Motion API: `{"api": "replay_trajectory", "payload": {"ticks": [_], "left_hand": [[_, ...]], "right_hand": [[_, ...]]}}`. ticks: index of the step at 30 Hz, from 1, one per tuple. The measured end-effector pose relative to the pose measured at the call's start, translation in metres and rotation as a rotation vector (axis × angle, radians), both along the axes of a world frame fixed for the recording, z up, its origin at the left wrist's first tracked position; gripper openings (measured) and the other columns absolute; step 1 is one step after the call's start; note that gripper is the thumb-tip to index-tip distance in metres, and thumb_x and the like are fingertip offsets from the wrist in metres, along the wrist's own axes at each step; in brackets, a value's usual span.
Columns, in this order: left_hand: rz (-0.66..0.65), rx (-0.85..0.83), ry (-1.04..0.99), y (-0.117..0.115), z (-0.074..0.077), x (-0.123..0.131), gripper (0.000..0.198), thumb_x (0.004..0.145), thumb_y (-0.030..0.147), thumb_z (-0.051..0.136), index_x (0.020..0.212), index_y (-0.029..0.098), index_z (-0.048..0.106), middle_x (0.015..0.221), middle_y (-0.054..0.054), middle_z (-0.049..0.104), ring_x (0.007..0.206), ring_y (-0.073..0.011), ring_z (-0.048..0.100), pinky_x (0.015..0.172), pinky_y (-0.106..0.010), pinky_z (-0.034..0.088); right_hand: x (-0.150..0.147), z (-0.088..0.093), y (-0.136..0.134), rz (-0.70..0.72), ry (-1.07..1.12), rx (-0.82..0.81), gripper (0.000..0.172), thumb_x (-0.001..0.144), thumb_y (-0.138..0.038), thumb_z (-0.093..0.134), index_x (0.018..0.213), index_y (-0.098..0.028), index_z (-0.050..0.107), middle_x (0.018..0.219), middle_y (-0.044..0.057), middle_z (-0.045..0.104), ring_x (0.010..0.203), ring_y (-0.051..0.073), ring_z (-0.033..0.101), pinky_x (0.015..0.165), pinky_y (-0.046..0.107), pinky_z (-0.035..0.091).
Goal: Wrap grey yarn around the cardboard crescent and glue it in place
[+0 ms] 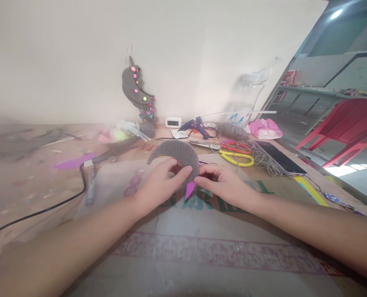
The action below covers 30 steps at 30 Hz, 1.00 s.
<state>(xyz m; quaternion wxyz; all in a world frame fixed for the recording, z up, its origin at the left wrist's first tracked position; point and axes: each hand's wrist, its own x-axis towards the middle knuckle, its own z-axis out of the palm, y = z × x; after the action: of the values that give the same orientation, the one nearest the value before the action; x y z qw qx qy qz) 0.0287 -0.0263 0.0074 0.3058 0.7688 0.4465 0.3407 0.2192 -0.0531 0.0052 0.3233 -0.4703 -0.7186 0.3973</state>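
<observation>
Between my hands is a crescent point(178, 152) wrapped in grey yarn, held above the table. Its lower tip is bare and shows purple. My left hand point(167, 179) pinches the crescent's inner side, thumb on the front face. At its right edge, near where the yarn ends above the purple tip, my right hand point(219, 179) closes with thumb and forefinger; its other fingers are curled and partly hidden. Behind the crescent lie scissors with yellow handles point(237, 158) and a pair with red handles point(235, 146).
A blue glue gun point(197, 126), small digital clock point(173, 122), grey yarn point(233, 131), clear bottle point(248, 95) and phone point(278, 157) stand or lie toward the back. A decorated grey crescent point(136, 86) hangs against the wall. On the left are a black cable point(62, 202) and purple piece point(74, 161).
</observation>
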Motion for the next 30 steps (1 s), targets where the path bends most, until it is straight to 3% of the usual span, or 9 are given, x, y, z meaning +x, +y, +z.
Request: {"api": "replay_trajectory", "payload": {"ticks": [8, 14, 19, 24, 30], "left_hand": [[0.020, -0.042, -0.029, 0.0008, 0.0006, -0.0009, 0.039, 0.086, 0.053, 0.051, 0.066, 0.020, 0.051, 0.067, 0.002, 0.054, 0.067, -0.0148, 0.051, 0.062, -0.029, 0.037], [0.034, -0.067, -0.045, 0.0025, -0.0019, -0.0028, 0.042, 0.086, 0.058, 0.049, 0.069, 0.019, 0.052, 0.067, 0.002, 0.053, 0.064, -0.0147, 0.049, 0.059, -0.028, 0.035], [0.024, -0.061, -0.048, 0.0037, -0.0028, -0.0029, 0.041, 0.086, 0.056, 0.050, 0.068, 0.019, 0.051, 0.067, 0.002, 0.052, 0.065, -0.0142, 0.047, 0.060, -0.028, 0.035], [0.007, -0.062, -0.051, 0.0035, -0.0018, -0.0021, 0.040, 0.086, 0.055, 0.051, 0.068, 0.019, 0.051, 0.065, 0.003, 0.050, 0.063, -0.0133, 0.045, 0.059, -0.028, 0.034], [-0.017, -0.108, -0.078, 0.0044, -0.0024, -0.0015, 0.041, 0.085, 0.056, 0.051, 0.067, 0.019, 0.049, 0.064, 0.004, 0.046, 0.061, -0.0126, 0.044, 0.057, -0.027, 0.033]], "right_hand": [[0.0024, 0.0051, -0.0024, -0.001, -0.011, 0.063, 0.041, 0.091, -0.053, 0.045, 0.071, -0.019, 0.055, 0.070, 0.000, 0.049, 0.061, 0.012, 0.043, 0.055, 0.026, 0.034], [0.0043, 0.0052, -0.0011, -0.159, 0.071, 0.126, 0.031, 0.087, -0.047, 0.055, 0.097, -0.019, 0.063, 0.089, 0.004, 0.063, 0.079, 0.016, 0.055, 0.069, 0.028, 0.045], [0.0035, 0.0026, -0.0004, -0.106, -0.004, 0.117, 0.023, 0.083, -0.041, 0.060, 0.088, -0.019, 0.066, 0.086, 0.003, 0.060, 0.075, 0.016, 0.053, 0.065, 0.028, 0.043], [0.0031, 0.0042, -0.0004, -0.031, 0.018, 0.139, 0.029, 0.089, -0.041, 0.052, 0.072, -0.018, 0.059, 0.073, 0.000, 0.051, 0.067, 0.013, 0.046, 0.062, 0.027, 0.037], [0.0024, 0.0025, 0.0000, -0.052, -0.002, 0.136, 0.026, 0.087, -0.038, 0.053, 0.071, -0.019, 0.057, 0.071, -0.001, 0.049, 0.064, 0.013, 0.044, 0.060, 0.026, 0.036]]}}
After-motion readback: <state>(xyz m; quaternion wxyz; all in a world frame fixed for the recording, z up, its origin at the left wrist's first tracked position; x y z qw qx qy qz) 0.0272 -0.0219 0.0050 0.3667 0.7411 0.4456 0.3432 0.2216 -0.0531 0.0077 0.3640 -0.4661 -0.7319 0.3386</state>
